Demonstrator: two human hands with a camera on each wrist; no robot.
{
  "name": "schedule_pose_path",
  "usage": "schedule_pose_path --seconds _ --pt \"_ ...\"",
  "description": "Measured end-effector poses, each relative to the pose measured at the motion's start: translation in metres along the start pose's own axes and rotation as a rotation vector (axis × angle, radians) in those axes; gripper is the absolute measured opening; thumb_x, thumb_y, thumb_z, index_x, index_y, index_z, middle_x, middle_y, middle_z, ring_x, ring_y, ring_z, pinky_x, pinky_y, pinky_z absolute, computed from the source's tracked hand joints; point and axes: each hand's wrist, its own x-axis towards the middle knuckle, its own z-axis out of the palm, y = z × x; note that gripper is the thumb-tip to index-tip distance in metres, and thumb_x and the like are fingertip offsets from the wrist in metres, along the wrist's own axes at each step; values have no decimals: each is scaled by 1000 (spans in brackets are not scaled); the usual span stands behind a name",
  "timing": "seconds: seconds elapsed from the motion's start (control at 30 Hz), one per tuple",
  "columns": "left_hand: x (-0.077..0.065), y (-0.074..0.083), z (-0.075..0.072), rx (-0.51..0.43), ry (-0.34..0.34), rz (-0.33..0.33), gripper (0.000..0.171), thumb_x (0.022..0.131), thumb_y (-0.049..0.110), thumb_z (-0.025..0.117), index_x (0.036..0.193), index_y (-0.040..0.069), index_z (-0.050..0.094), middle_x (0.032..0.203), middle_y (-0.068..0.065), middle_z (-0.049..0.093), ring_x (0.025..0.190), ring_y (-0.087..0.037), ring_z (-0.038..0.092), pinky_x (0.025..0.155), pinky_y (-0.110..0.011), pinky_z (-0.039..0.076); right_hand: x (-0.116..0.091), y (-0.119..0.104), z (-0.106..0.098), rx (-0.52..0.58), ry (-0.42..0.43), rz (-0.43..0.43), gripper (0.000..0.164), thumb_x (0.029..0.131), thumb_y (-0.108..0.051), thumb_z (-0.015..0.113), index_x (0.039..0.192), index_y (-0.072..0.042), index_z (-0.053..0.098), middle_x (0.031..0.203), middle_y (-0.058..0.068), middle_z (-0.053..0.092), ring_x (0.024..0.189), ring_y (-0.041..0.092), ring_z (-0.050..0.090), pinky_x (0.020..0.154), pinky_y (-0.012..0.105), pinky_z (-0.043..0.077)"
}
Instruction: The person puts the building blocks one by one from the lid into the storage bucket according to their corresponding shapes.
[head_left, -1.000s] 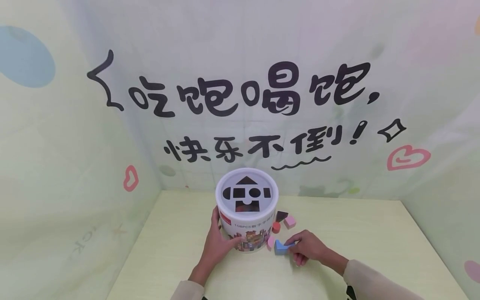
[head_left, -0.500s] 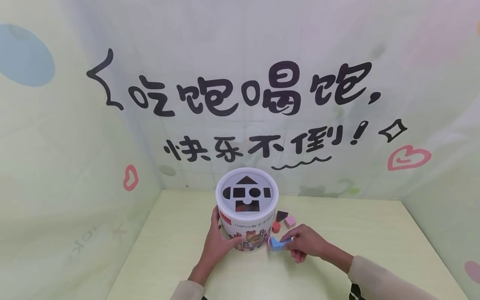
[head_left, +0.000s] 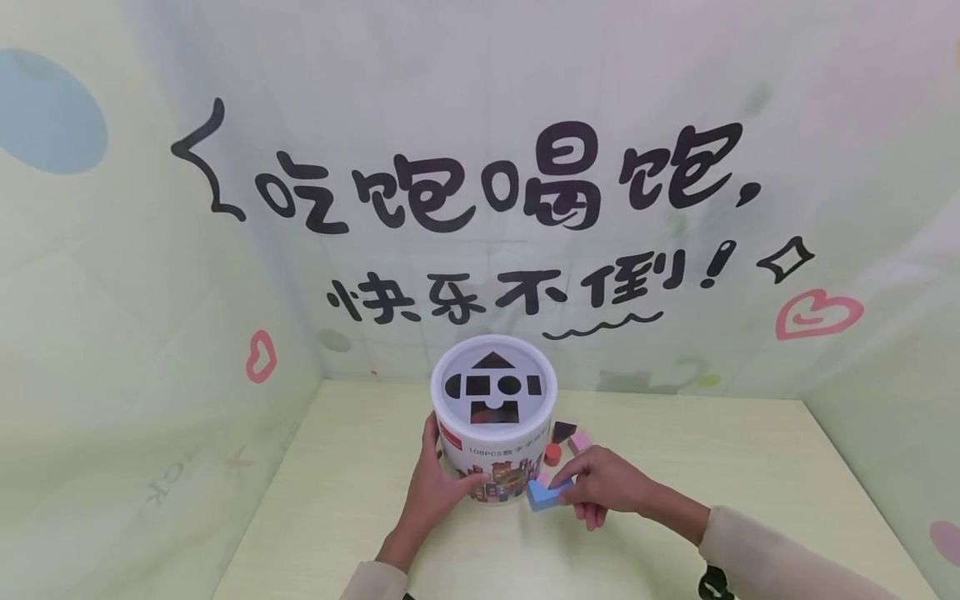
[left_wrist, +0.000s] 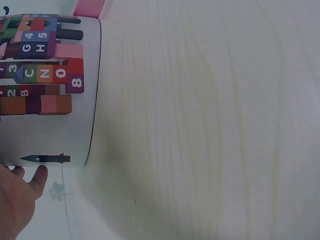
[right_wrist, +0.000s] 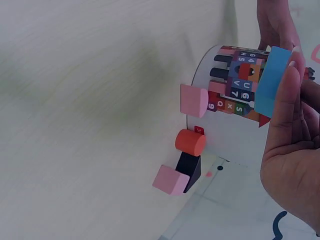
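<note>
A white cylindrical toy-block bucket (head_left: 491,450) stands on the table, its lid (head_left: 457,417) cut with several shaped holes. My left hand (head_left: 437,492) grips the bucket's left side, thumb across the front. My right hand (head_left: 609,483) pinches a blue block (head_left: 542,495) with a notch in its edge, held just in front of the bucket's lower right side. In the right wrist view the blue block (right_wrist: 272,75) overlaps the bucket's printed picture, with thumb and fingertips along one face. The left wrist view shows the printed wall (left_wrist: 45,132) and part of the left hand (left_wrist: 20,195).
Beside the bucket's right side lie a pink rounded block (right_wrist: 194,100), a red cylinder (right_wrist: 190,142), a black triangular block (right_wrist: 190,167) and a pink block (right_wrist: 170,180). A printed curtain (head_left: 480,100) rises behind the pale wood-grain table (head_left: 337,467).
My right hand has lifted the blue block and carried it left toward the bucket, tilting it. The left hand and the bucket have stayed in place.
</note>
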Motion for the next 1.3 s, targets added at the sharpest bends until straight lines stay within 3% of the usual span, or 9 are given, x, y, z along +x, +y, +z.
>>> schedule_pose_path --seconds 0.5,1.3 --pt "0 -2 0 -1 -6 -13 122 61 55 87 153 42 9 158 8 26 146 -23 26 111 -54 37 -10 -56 -23 -39 -113 -77 9 86 -16 73 94 -19 77 57 8 64 41 11 57 42 27 54" --pt "0 -2 0 5 -5 -9 121 62 51 88 153 41 9 158 6 26 146 -25 26 110 -56 37 1 -108 -39 -78 -115 -122 11 87 -12 71 96 -15 76 63 9 67 43 15 59 43 29 54"
